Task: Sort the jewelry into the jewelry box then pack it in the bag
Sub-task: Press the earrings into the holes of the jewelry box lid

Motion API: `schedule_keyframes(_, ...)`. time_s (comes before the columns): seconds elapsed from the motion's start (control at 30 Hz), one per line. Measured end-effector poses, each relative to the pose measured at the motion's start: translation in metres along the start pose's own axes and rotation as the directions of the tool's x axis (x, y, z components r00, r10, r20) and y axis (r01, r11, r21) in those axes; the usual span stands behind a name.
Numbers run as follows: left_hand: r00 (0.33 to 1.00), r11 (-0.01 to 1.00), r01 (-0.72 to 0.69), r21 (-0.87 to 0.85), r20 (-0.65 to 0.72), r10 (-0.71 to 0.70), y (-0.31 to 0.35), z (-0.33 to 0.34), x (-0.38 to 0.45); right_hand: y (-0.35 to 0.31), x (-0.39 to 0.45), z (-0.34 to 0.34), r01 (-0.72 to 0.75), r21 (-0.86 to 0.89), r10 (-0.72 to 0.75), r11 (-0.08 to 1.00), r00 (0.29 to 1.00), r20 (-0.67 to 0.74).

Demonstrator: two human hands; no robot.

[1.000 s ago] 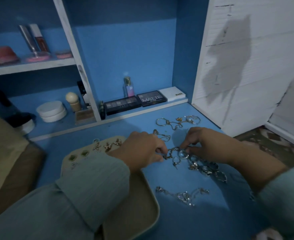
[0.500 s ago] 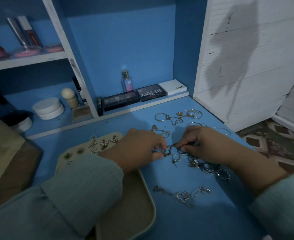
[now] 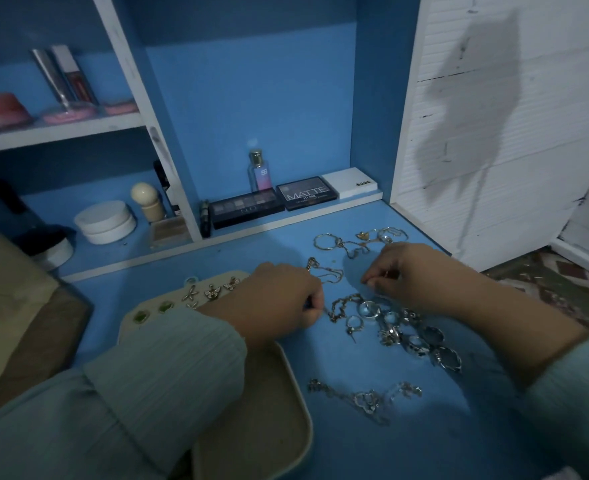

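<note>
The counter [image 3: 182, 271] carries the open box [image 3: 279, 424], with earrings pinned along its far edge. Right of the box lies the ring pile [image 3: 407, 330]. Between box and pile, the left hand [image 3: 279, 303] pinches a chain [image 3: 341, 306]; the right hand [image 3: 400, 275] pinches something too small to identify. Tugging could knot the chain or drag rings along.

Silver rings [image 3: 421, 336] and thin chains [image 3: 343, 306] lie scattered right of the open beige jewelry box [image 3: 286, 393].
</note>
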State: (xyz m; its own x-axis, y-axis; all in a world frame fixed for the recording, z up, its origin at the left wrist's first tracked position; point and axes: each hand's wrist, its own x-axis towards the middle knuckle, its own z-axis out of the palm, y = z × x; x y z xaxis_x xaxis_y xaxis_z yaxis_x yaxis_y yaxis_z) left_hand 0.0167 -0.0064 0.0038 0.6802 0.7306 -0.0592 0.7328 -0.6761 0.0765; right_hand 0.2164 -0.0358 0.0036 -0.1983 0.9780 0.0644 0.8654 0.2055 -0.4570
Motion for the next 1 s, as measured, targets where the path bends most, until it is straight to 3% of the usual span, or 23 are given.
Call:
schedule_keyframes(0.23,0.994,0.984,0.108,-0.138,0.023,-0.106,-0.002,-0.002,0.001,-0.007,0.049,0.001,-0.042,-0.159,0.049,0.986,0.998,0.038)
schedule_keyframes(0.43,0.987,0.974,0.161,-0.159,0.039,-0.156,-0.004,-0.007,-0.002,-0.015,0.072,0.017,-0.009,-0.311,0.035,0.95,0.996,0.078)
schedule_keyframes(0.7,0.979,0.962,0.205,-0.178,0.046,-0.2,-0.004,-0.001,-0.001,-0.016,0.077,0.023,0.021,-0.345,0.002,0.938,0.998,0.067)
schedule_keyframes(0.83,0.981,0.961,0.196,-0.196,0.032,-0.193,-0.002,-0.002,-0.001,-0.017,0.073,0.026,0.009,-0.284,-0.005,0.959,1.0,0.016)
schedule_keyframes(1.0,0.978,0.942,0.184,-0.281,-0.044,-0.204,-0.002,-0.01,-0.008,-0.025,0.066,0.023,0.063,-0.085,-0.067,0.994,0.997,-0.049)
